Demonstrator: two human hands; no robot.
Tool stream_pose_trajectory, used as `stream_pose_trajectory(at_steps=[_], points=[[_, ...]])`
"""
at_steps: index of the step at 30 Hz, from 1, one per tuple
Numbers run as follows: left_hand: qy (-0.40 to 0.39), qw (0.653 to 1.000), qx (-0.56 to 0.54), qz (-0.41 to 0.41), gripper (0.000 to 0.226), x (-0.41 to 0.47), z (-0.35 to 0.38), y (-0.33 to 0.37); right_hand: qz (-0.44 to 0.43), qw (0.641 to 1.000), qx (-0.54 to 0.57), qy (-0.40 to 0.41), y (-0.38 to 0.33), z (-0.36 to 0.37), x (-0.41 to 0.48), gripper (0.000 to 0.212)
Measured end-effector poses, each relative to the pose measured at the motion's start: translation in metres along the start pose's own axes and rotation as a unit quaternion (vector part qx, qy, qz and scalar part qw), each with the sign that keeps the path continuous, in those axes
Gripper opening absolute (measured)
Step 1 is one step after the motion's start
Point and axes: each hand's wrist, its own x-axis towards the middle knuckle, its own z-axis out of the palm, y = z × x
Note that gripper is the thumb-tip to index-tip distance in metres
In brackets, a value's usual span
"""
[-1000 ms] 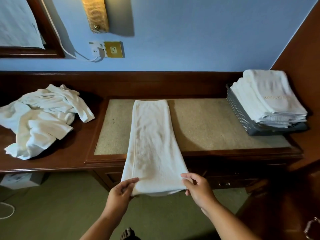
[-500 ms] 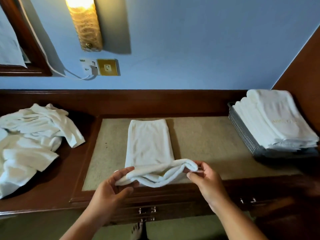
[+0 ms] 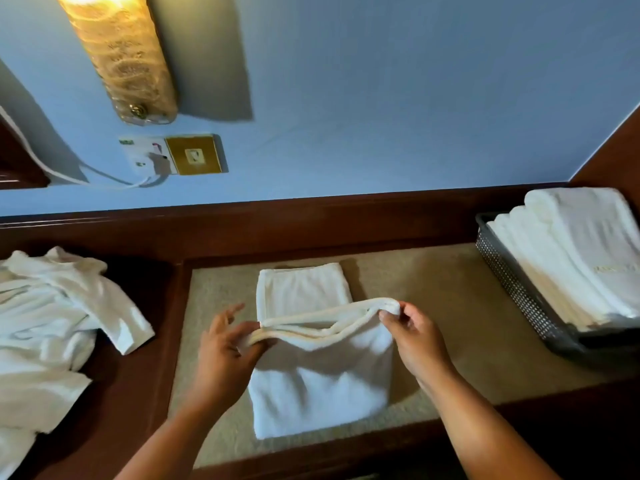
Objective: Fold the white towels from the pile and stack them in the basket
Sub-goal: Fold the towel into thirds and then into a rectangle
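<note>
Left hand (image 3: 225, 348) and right hand (image 3: 414, 332) each pinch towel (image 3: 318, 375) edge — fingers curled.

Scene held two hands: left hand (image 3: 225, 348), right hand (image 3: 415, 337); one half-folded towel (image 3: 318, 382); one loose pile (image 3: 52, 323); one basket (image 3: 512, 285); one folded stack (image 3: 581, 258); one wall lamp (image 3: 121, 53); two wall plates (image 3: 194, 154).

White towel (image 3: 318, 382), beige inlay (image 3: 433, 306), dark perforated basket (image 3: 512, 289), blue wall (image 3: 381, 98).
</note>
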Motion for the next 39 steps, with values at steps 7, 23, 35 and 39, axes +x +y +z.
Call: stream_pose_trajectory(at_steps=[7,23,35,39], points=[[-0.099,0.951,-0.255,-0.147,0.02,0.06,0.006,-0.015,0.043,0.999,-0.008,-0.02,0.002,0.032,0.063,0.008],[-0.016,0.928,-0.197,-0.316,0.018,0.223,0.091,-0.095,0.15,0.966,-0.161,-0.138,0.057,0.132,0.265,0.045],[0.011,0.949,0.015,-0.315,0.037,0.277,0.125,-0.132,0.085,0.973,-0.211,0.025,0.105,0.17,0.296,0.024],[-0.072,0.931,0.03,-0.358,0.062,0.281,0.115,-0.112,0.16,0.971,-0.17,-0.052,0.096,0.169,0.288,0.062]])
